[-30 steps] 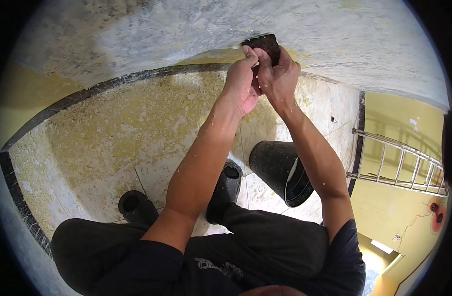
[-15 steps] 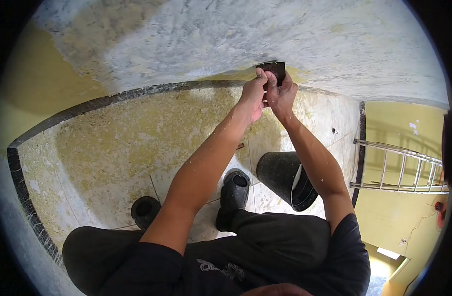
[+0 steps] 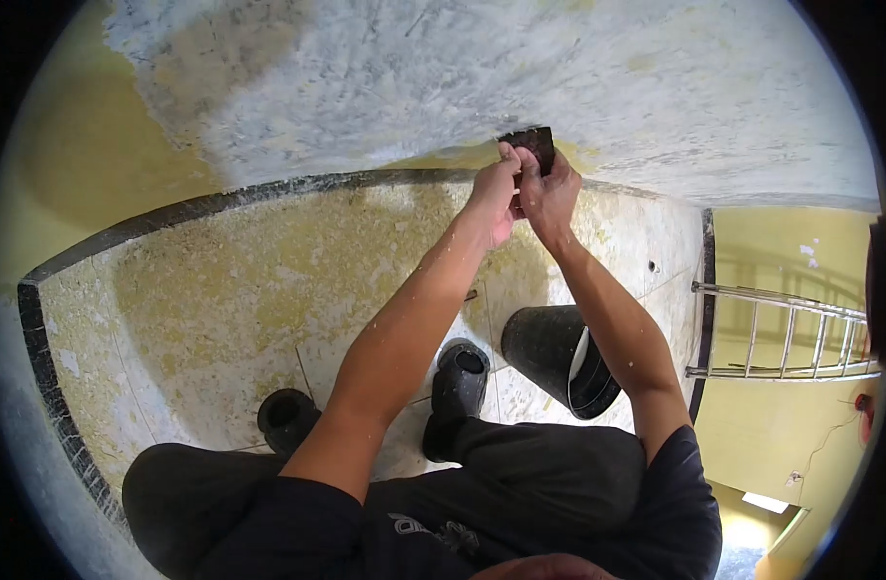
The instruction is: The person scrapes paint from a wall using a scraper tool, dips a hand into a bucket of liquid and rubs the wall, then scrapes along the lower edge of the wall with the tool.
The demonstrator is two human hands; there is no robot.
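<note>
A dark, flat scraper blade (image 3: 535, 142) is gripped between both my hands, low against the wall near the baseboard. My left hand (image 3: 494, 190) pinches its left side, thumb on the face. From the right, my right hand (image 3: 551, 193) closes on the same blade, its thumb beside the other. The blade's top edge appears to meet the wall (image 3: 414, 87), which is mottled grey-white with yellow paint remnants. Some of the fingers behind the blade are hidden.
Yellow paint flakes (image 3: 240, 280) cover the tiled floor along a black baseboard (image 3: 201, 206). A black bucket (image 3: 540, 343) with pale contents stands by my right forearm, near my dark boots (image 3: 459, 382). On the right a metal ladder (image 3: 791, 306) is by the yellow wall (image 3: 752, 425).
Both hands and the scraper have shifted very slightly down and left in view. The camera view has tilted a little; the grip is the same.
</note>
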